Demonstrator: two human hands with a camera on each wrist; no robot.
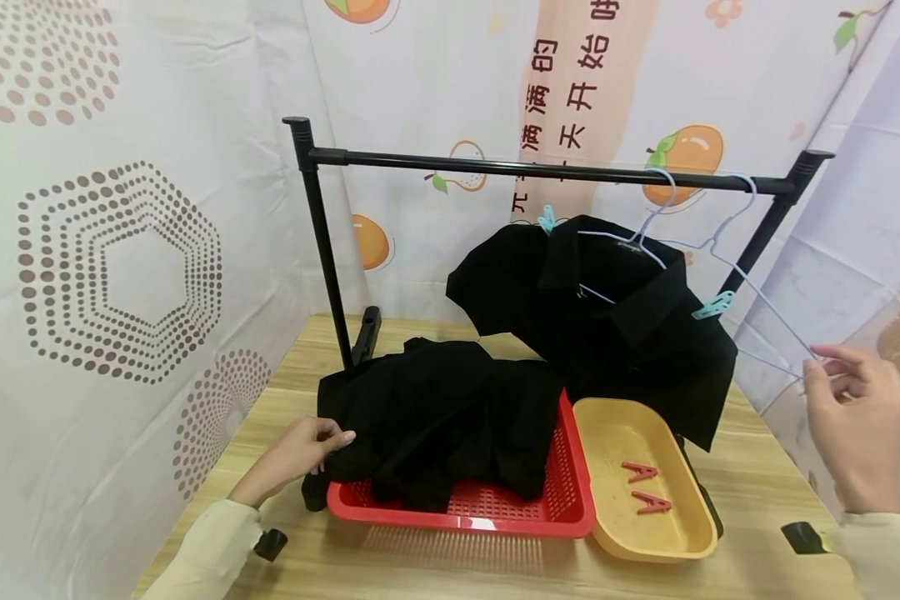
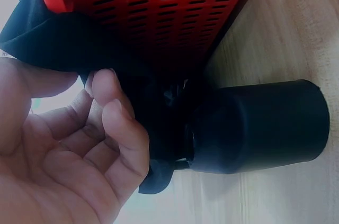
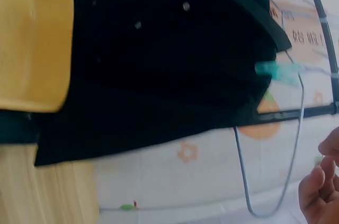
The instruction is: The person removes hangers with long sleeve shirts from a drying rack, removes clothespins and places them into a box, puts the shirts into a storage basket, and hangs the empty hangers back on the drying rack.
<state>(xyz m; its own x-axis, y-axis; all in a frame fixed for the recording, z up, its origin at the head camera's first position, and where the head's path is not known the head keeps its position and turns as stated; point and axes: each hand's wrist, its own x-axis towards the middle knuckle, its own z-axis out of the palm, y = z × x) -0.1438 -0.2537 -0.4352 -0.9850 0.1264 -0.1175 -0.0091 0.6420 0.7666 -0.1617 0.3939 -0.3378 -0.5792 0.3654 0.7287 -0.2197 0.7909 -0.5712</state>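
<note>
My left hand [image 1: 300, 454] pinches the left edge of a black garment [image 1: 435, 408] between thumb and fingertips. The garment lies heaped in a red perforated basket [image 1: 585, 508] and spills over its left side. My right hand [image 1: 862, 417] is at the right, fingers loosely bent, by the end of a pale blue wire hanger [image 1: 776, 317]. In the right wrist view, that hanger's rounded end [image 3: 259, 215] stands apart from the fingers. A black collared shirt [image 1: 645, 358] hangs on another blue hanger [image 1: 671, 192], with teal clips [image 1: 714, 306] at its shoulders.
Both hangers hook over a black rack's top bar [image 1: 457, 164]. A yellow tray [image 1: 607, 425] with two red clothespins [image 1: 651, 502] stands right of the basket. The rack's black foot [image 2: 259, 126] extends beside the basket on the wooden table [image 1: 780, 500]. Printed curtains surround it.
</note>
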